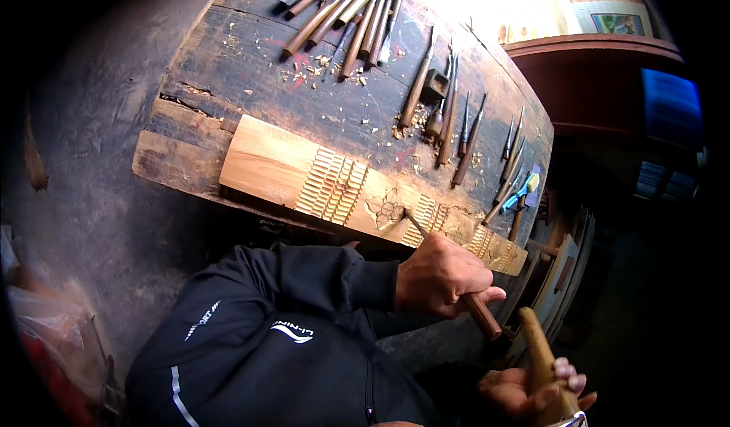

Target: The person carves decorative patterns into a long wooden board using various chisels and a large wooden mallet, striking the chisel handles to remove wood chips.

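Left hand: one left hand, fingers curled tight around one slim chisel with a brown wooden handle, tip down at the board.
Right hand: one right hand, lower down, fingers wrapped around one pale, rounded wooden mallet. Its top end is near the chisel's butt, with a gap between.
Board: one long, pale wooden board, lying slantwise along the near edge of one dark, worn wooden bench. Left end's plain, the rest is carved.
Notched bands: at least three bands of ridged notches, widest one on the left. Can't swear to a fourth at the far right end.
Flower: one clear dark-lined carved flower between the first two bands; chisel tip's at its right side.
Far pile: roughly ten wooden-handled tools, overlapping too much for an exact count.
Middle bunch: about five more dark-handled tools, plus one small dark hollow block.
Right bunch: several slim tools, one blue-and-yellow item among them.
Shavings: loads of pale wood shavings, way too many to count.
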Demonstrator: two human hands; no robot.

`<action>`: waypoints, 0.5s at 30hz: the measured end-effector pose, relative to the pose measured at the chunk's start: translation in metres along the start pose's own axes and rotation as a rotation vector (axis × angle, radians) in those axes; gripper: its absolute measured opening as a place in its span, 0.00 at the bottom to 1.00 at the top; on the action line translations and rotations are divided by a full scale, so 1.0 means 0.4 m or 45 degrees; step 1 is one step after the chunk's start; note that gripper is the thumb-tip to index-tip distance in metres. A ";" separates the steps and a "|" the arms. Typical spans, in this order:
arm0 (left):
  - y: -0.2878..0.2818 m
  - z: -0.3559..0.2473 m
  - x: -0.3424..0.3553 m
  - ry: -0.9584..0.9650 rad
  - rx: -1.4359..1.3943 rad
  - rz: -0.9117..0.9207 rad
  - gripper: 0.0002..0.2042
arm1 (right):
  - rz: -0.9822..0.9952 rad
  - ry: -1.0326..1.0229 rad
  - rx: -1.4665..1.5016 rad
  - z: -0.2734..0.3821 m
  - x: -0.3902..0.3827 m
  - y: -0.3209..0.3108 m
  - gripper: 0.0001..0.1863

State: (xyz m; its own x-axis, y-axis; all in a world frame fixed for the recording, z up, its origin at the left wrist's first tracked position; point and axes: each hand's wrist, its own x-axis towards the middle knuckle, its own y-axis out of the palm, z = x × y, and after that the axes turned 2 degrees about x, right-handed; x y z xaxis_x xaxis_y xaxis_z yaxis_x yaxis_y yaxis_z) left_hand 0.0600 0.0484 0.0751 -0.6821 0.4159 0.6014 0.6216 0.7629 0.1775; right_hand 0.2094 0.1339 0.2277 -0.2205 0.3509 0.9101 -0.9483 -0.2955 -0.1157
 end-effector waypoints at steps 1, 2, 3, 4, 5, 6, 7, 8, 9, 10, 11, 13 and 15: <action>0.000 -0.002 0.003 0.007 0.001 -0.015 0.24 | 0.196 -0.133 -0.183 -0.009 0.004 -0.013 0.32; 0.000 -0.002 0.007 0.015 0.001 -0.029 0.24 | 0.376 -0.290 -0.344 -0.012 0.010 -0.012 0.31; 0.001 -0.003 0.009 0.023 0.000 -0.043 0.24 | 0.759 -0.482 -0.785 -0.018 0.019 -0.009 0.32; -0.005 0.000 0.002 0.011 0.029 -0.049 0.24 | 0.893 -0.456 -0.946 -0.038 0.010 0.006 0.32; -0.008 -0.001 -0.002 -0.001 0.027 -0.052 0.24 | 1.043 -0.453 -1.118 -0.050 0.005 0.023 0.33; -0.005 0.001 0.004 -0.006 0.011 -0.074 0.24 | 1.053 -0.580 -1.149 -0.050 0.043 -0.018 0.34; -0.003 0.002 0.016 -0.002 -0.008 -0.083 0.23 | 1.045 -0.717 -1.190 -0.047 0.085 -0.058 0.35; -0.005 0.001 0.020 -0.009 -0.007 -0.076 0.23 | 0.768 -0.519 -0.978 -0.036 0.075 -0.061 0.34; -0.005 0.000 0.022 -0.016 -0.008 -0.068 0.22 | 0.486 -0.347 -0.628 -0.039 0.050 -0.048 0.32; -0.004 -0.001 0.020 -0.026 -0.003 -0.050 0.22 | 0.416 -0.300 -0.514 -0.038 0.043 -0.056 0.31; -0.002 -0.002 0.021 -0.030 -0.003 -0.035 0.22 | 0.525 -0.327 -0.658 -0.031 0.044 -0.066 0.29; 0.001 -0.006 0.029 -0.067 -0.016 -0.034 0.22 | 1.037 -0.556 -1.193 -0.046 0.033 -0.066 0.29; -0.003 -0.011 0.035 -0.130 -0.007 -0.043 0.22 | 0.741 -0.360 -1.177 -0.105 -0.033 0.017 0.31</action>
State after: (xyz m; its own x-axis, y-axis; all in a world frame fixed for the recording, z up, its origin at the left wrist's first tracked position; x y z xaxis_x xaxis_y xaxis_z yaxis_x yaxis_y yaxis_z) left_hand 0.0514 0.0511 0.0868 -0.7382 0.4384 0.5127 0.5996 0.7747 0.2008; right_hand 0.1965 0.1646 0.1980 -0.7357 0.1263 0.6655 -0.5492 0.4639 -0.6951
